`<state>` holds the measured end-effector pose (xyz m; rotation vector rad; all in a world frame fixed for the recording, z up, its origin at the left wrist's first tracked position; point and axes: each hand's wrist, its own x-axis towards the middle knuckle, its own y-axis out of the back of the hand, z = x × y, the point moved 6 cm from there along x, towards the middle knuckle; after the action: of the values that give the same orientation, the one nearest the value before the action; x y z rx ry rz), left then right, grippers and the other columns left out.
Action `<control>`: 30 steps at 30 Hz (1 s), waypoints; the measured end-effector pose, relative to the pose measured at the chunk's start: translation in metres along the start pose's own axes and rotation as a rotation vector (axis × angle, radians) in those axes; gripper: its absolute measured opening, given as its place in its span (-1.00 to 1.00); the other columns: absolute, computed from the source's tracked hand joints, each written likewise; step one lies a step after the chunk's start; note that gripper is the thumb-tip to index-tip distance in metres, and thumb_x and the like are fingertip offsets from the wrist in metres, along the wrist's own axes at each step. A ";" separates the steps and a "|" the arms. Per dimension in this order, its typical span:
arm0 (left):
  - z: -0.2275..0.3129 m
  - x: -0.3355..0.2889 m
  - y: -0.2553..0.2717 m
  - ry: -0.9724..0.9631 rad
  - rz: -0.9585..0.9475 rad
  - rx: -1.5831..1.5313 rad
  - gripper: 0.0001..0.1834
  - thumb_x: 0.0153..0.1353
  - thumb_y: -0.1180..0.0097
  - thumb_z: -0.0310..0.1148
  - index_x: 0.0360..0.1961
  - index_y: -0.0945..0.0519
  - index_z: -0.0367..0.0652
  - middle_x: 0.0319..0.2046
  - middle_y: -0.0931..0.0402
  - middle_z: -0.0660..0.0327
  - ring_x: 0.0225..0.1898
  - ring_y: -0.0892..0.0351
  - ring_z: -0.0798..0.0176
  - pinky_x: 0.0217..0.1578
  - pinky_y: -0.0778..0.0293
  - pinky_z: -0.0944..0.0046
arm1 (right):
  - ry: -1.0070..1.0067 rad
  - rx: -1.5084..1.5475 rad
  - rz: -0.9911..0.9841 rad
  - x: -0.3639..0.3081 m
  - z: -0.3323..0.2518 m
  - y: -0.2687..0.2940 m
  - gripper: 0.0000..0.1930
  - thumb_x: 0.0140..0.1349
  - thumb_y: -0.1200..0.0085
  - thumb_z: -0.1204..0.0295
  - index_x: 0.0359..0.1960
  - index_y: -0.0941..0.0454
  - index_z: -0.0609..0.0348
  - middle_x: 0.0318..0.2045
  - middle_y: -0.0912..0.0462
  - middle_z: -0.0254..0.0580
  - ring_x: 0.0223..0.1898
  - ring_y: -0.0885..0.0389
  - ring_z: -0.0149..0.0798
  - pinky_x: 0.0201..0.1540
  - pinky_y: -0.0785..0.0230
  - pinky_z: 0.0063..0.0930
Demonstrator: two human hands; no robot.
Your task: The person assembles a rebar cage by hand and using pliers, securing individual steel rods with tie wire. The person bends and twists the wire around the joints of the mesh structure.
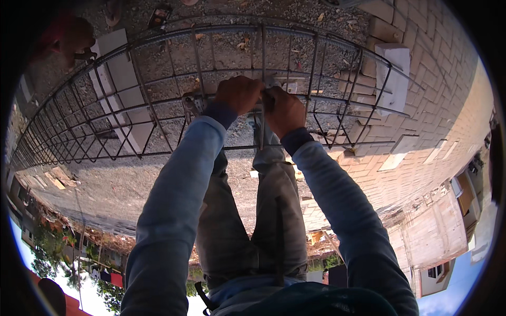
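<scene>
A long cage of steel reinforcing bars (pixel 263 47) stretches across the head view, its crosswise bars tied to lengthwise ones. My left hand (pixel 239 95) is closed at an upright bar near the cage's middle, knuckles up. Just right of it, my right hand (pixel 285 111) is curled into a fist by the same bar. The two hands almost touch. Whatever the fingers pinch is hidden by the hands. A grey metal piece (pixel 272 82) shows above my right fingers; its kind is unclear. Left of my left hand, a metal support (pixel 193 104) stands under the bars.
A person (pixel 74 42) is at the far left beyond the cage. Pale boards (pixel 118 68) lie beneath it on gravel. To the right are a white block (pixel 394 73) and paving bricks (pixel 421 105), with a loose flat slab (pixel 400 151) nearer me.
</scene>
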<state>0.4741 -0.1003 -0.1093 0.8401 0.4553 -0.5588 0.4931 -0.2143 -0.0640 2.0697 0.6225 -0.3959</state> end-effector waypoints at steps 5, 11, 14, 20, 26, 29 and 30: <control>-0.021 0.012 -0.008 -0.065 -0.077 -0.323 -0.79 0.12 -0.04 -0.36 -0.22 -0.56 -0.16 -0.29 -0.58 0.00 -0.22 -0.60 0.02 -0.19 -0.49 0.11 | 0.117 0.013 0.024 -0.014 -0.007 -0.005 -0.75 0.05 -0.15 0.26 -0.31 -0.45 0.09 -0.49 -0.57 -0.09 -0.47 -0.59 0.04 -0.45 -0.45 -0.11; -0.018 0.001 -0.001 -0.205 0.106 -0.199 -0.69 0.12 -0.08 -0.37 -0.08 -0.54 -0.13 -0.24 -0.58 0.00 -0.18 -0.58 0.00 -0.12 -0.48 0.16 | 0.127 -0.102 0.073 -0.012 -0.014 -0.007 -0.69 0.02 -0.19 0.22 -0.28 -0.44 0.09 -0.48 -0.56 -0.11 -0.48 -0.59 -0.01 -0.48 -0.44 -0.14; -0.017 -0.020 0.023 -0.219 0.490 -0.343 -0.69 0.13 -0.05 -0.37 -0.07 -0.54 -0.15 -0.25 -0.59 0.04 -0.19 -0.59 0.01 -0.14 -0.49 0.17 | 0.097 -0.051 0.113 -0.011 -0.017 -0.005 -0.78 0.07 -0.17 0.25 -0.40 -0.49 0.09 -0.53 -0.58 -0.06 -0.47 -0.60 0.01 -0.47 -0.41 -0.18; -0.023 -0.074 -0.042 0.404 0.396 -1.112 -0.78 0.19 0.03 -0.34 -0.22 -0.56 -0.21 -0.37 -0.61 0.16 -0.32 -0.61 0.13 -0.25 -0.50 0.17 | -0.154 0.071 0.182 -0.020 -0.015 -0.005 -0.76 0.16 -0.08 0.21 -0.46 -0.54 0.13 -0.60 -0.56 0.04 -0.44 -0.58 0.10 -0.45 -0.40 -0.15; 0.015 -0.065 -0.057 0.821 -0.023 -1.905 -0.67 0.26 0.08 -0.08 -0.30 -0.55 -0.11 -0.38 -0.61 0.23 -0.35 -0.60 0.22 -0.32 -0.50 0.18 | -0.253 0.001 0.129 -0.060 -0.002 0.000 -0.80 0.19 -0.02 0.30 -0.37 -0.59 0.16 -0.54 -0.60 0.00 -0.43 -0.61 0.05 -0.41 -0.42 -0.24; 0.029 -0.056 -0.042 0.762 -0.086 -2.004 -0.68 0.25 0.03 -0.06 -0.28 -0.54 -0.09 -0.41 -0.59 0.26 -0.38 -0.59 0.24 -0.32 -0.49 0.19 | -0.274 0.247 0.137 -0.089 0.009 0.002 -0.77 0.19 -0.01 0.25 -0.42 -0.56 0.14 -0.48 -0.63 0.01 -0.39 -0.62 0.05 -0.38 -0.45 -0.19; 0.035 -0.053 -0.038 0.724 -0.098 -2.069 -0.71 0.24 -0.03 -0.09 -0.29 -0.54 -0.09 -0.45 -0.58 0.29 -0.42 -0.57 0.26 -0.32 -0.49 0.20 | -0.292 0.275 0.126 -0.097 0.009 0.002 -0.80 0.19 -0.01 0.28 -0.40 -0.57 0.14 -0.50 -0.63 -0.01 -0.41 -0.62 0.03 -0.39 -0.44 -0.20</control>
<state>0.4157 -0.1343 -0.0794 -1.0511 1.3336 0.3265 0.4139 -0.2496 -0.0195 2.2376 0.2724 -0.7283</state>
